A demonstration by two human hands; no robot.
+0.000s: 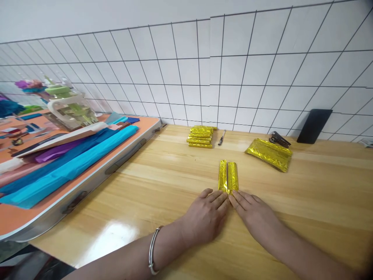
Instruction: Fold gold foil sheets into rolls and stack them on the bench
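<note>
A sheet of gold foil paper [232,175] lies on the wooden table in front of me. Both its sides are folded inward, leaving a narrow gap down the middle, and its near edge is turned up. My left hand [206,216] rests palm down, its stretched fingertips touching the left part of that near edge. On the right part lie the extended fingertips of my right hand [256,216]. The two hands nearly meet at the centre of the edge. Both thumbs are hidden. A silver bangle [153,251] circles my left wrist.
Several gold foil rolls [200,138] are stacked near the wall beside a small pen-like tool [222,138]. Flat gold foil [269,154], a black stapler [279,139] and a dark phone-like slab [314,126] are at right. An orange-topped table [78,171] holds coloured paper and a jug [68,109].
</note>
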